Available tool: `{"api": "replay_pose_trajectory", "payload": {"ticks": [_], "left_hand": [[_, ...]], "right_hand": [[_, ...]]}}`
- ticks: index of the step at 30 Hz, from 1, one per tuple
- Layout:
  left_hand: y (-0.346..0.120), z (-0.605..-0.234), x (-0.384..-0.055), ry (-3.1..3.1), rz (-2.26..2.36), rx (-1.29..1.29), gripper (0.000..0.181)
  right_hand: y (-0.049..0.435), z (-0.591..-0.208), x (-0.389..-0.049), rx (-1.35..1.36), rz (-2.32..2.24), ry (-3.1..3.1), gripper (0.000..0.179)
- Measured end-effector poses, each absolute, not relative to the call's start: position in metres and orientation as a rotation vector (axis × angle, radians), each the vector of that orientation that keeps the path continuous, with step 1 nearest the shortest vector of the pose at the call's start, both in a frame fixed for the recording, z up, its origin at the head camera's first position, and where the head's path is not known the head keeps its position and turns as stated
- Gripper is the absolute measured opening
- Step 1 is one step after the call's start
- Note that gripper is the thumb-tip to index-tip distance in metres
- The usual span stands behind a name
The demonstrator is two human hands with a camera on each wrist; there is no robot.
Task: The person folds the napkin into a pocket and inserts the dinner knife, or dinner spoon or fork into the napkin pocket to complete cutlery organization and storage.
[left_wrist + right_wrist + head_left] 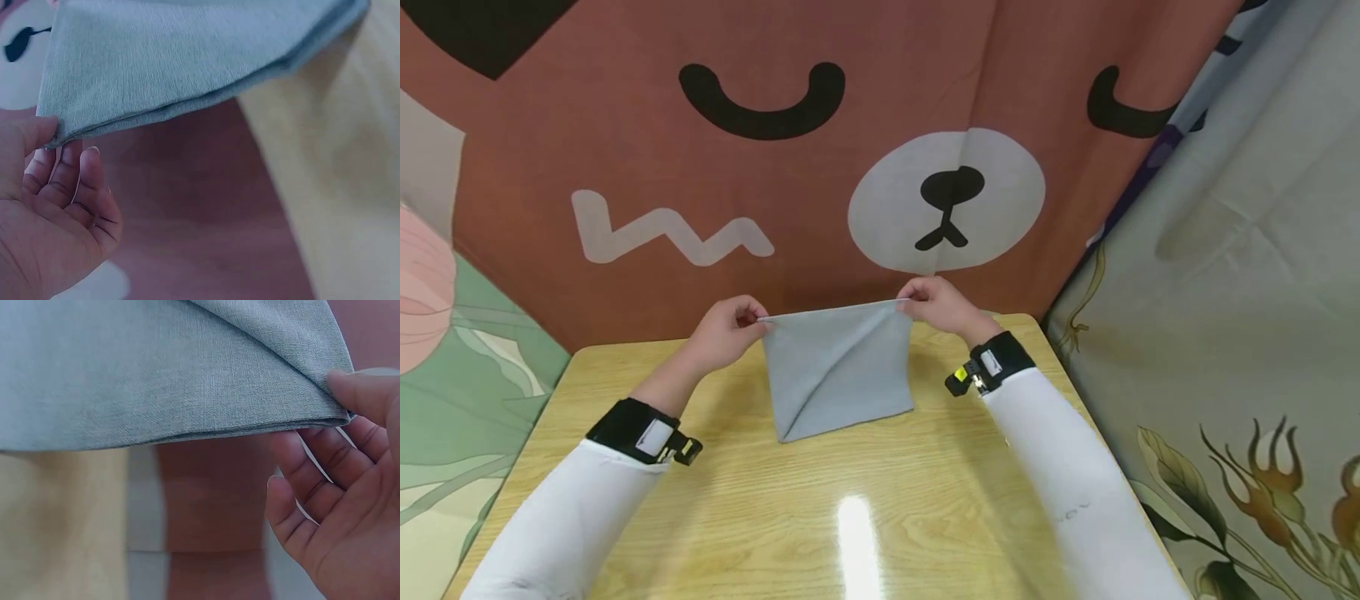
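A folded grey-blue cloth (850,367) hangs between both hands over the far part of the table, its top edge drawn fairly straight. One diagonal crease runs across its front face. My left hand (727,332) pinches the upper left corner between thumb and fingers; in the left wrist view the layered edge of the cloth (169,62) runs off from that pinch. At the upper right corner my right hand (942,304) pinches the cloth likewise. The right wrist view shows the thumb on a diagonal fold of the cloth (187,381), with several layers stacked along the edge.
The wooden table (760,517) has a bright light reflection near its front. Behind it hangs a brown curtain (820,192) with a bear face. A grey floral curtain (1210,292) borders the right side, and a green patterned cloth (482,358) the left.
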State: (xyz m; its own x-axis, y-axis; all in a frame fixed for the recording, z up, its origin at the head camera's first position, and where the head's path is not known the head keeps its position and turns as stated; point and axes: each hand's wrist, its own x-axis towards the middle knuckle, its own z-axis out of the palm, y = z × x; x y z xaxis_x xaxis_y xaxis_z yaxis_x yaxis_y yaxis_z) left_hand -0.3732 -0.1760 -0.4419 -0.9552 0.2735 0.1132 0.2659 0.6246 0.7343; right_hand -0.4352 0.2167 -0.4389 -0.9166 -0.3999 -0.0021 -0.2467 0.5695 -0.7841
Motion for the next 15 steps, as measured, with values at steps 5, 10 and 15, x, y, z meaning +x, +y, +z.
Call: {"api": "replay_pose_trajectory", "payload": {"ticks": [5, 10, 15], "left_hand": [[-0.174, -0.41, -0.36, 2.826, 1.337, 0.476, 0.014], [-0.177, -0.399, -0.343, 2.866, 1.327, 0.503, 0.013], [-0.179, -0.414, -0.313, 2.948, 1.229, 0.58, 0.01]], "right_hand": [[0.223, -0.409, -0.421, -0.623, -1.351, 2.658, 0.011], [0.223, -0.395, -0.404, -0.781, -1.4, 2.666, 0.008], [0.225, -0.401, -0.378, -0.891, -1.36, 2.646, 0.006]]}}
